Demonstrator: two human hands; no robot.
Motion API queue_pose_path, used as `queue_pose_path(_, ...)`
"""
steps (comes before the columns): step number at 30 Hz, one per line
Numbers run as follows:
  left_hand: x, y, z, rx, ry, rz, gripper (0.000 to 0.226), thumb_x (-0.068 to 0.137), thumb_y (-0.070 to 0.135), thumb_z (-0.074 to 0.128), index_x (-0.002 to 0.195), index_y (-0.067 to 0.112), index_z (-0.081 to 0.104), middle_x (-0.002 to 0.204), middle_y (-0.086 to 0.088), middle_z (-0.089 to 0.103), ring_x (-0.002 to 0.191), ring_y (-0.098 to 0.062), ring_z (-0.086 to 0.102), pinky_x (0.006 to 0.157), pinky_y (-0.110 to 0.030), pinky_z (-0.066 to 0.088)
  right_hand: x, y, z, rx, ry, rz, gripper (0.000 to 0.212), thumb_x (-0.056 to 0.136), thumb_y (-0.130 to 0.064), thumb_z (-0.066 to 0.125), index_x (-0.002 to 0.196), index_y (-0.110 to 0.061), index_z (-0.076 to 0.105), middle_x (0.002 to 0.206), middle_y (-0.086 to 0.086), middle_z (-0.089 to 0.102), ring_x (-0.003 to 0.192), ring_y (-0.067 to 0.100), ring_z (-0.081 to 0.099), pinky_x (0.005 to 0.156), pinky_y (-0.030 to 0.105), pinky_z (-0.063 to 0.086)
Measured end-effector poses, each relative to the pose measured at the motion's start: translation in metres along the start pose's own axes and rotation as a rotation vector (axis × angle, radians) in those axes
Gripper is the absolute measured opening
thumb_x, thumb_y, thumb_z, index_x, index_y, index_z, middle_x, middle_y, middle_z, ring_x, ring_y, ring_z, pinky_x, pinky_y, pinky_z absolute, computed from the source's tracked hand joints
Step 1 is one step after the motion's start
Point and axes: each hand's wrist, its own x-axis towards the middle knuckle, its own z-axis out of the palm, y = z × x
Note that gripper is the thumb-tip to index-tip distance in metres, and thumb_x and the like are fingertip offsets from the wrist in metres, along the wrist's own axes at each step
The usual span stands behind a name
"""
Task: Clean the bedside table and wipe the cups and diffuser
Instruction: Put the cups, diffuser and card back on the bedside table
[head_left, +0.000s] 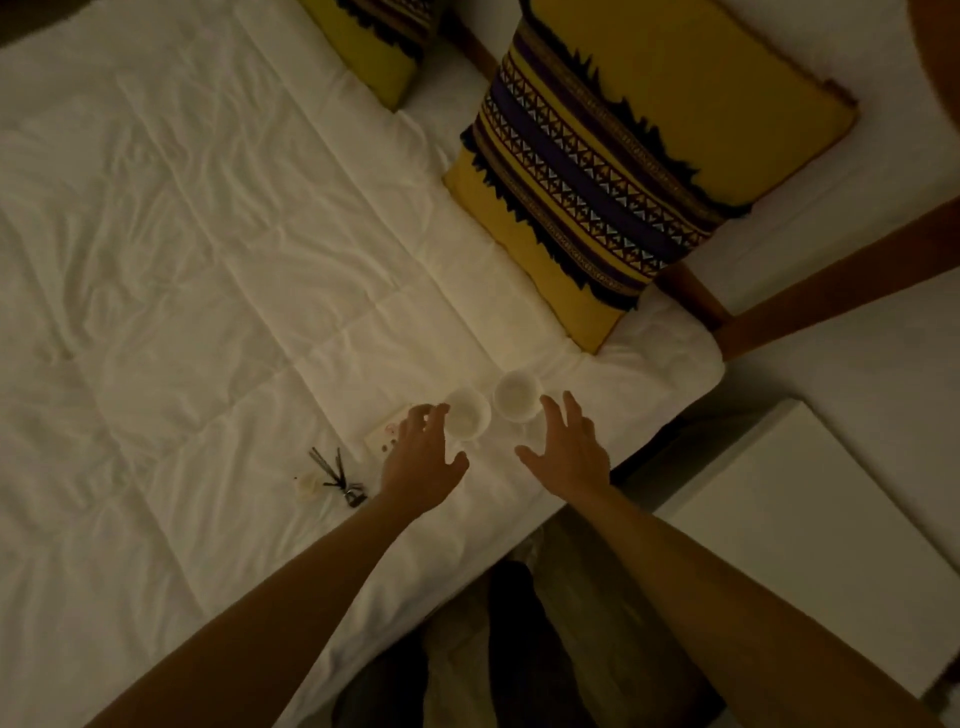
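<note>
Both hands hover with fingers spread and holding nothing: left hand (423, 457) at 7 o'clock of the left cup (467, 413), right hand (569, 447) at 5 o'clock of the right cup (517, 396). Cups and diffuser (332, 480) lie on the bedcover (208, 260), evidently set aside so the bedside table (810, 530) can be cleaned. Left fingertips (434, 413) sit just beside the left cup's rim; contact undetermined.

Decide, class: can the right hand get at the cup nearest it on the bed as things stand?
Probably yes. The right hand is open beside the right cup, fingers nearly touching it, with nothing between them.
</note>
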Motion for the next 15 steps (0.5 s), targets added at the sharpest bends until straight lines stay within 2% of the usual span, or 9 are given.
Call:
queue_pose_path(2, 0.023, 0.011, 0.024, 0.003, 0.027, -0.016, 0.084, 0.079, 0.035, 0.075, 0.148, 0.012, 0.032, 0.15, -0.013, 0.031, 0.13, -0.037, 0.041, 0.093, -0.048, 0.051, 0.031, 0.01, -0.002, -0.015, -0.005, -0.064, 0.092, 0.086, -0.058, 0.065, 0.157, -0.032, 0.012, 0.167, 0.0, 0.004, 0.142, 0.031, 0.029, 0.097, 0.045, 0.047)
queue_pose_path(5, 0.05, 0.021, 0.053, 0.019, 0.034, -0.086, 0.105, 0.073, 0.042, 0.079, 0.154, 0.013, 0.019, 0.159, -0.015, 0.016, 0.142, -0.039, 0.025, 0.102, -0.051, 0.044, 0.068, 0.017, -0.001, -0.002, -0.015, -0.16, 0.101, 0.081, -0.055, 0.073, 0.157, -0.033, 0.01, 0.167, 0.0, 0.005, 0.142, 0.031, 0.031, 0.096, 0.046, 0.049)
queue_pose_path(10, 0.084, 0.021, 0.083, 0.079, 0.014, -0.219, 0.126, 0.068, 0.049, 0.082, 0.156, 0.021, -0.004, 0.161, -0.014, -0.001, 0.148, -0.04, 0.005, 0.104, -0.062, 0.038, 0.102, 0.017, 0.019, 0.011, -0.11, -0.278, 0.112, 0.076, -0.049, 0.081, 0.158, -0.035, 0.007, 0.168, -0.003, 0.001, 0.149, 0.027, 0.023, 0.102, 0.047, 0.048)
queue_pose_path(12, 0.093, 0.014, 0.091, 0.062, 0.006, -0.252, 0.124, 0.07, 0.045, 0.083, 0.155, 0.019, -0.003, 0.16, -0.018, 0.001, 0.146, -0.043, 0.007, 0.105, -0.064, 0.036, 0.107, 0.017, 0.03, 0.049, -0.123, -0.307, 0.112, 0.075, -0.046, 0.083, 0.158, -0.035, 0.008, 0.167, -0.002, 0.001, 0.149, 0.028, 0.022, 0.102, 0.048, 0.049)
queue_pose_path(15, 0.103, 0.004, 0.099, -0.016, 0.02, -0.259, 0.116, 0.071, 0.034, 0.085, 0.153, 0.011, 0.007, 0.153, -0.023, 0.014, 0.138, -0.048, 0.024, 0.105, -0.059, 0.04, 0.112, 0.014, 0.04, 0.123, -0.078, -0.293, 0.107, 0.076, -0.038, 0.084, 0.156, -0.036, 0.013, 0.166, 0.005, 0.007, 0.146, 0.032, 0.027, 0.099, 0.047, 0.051)
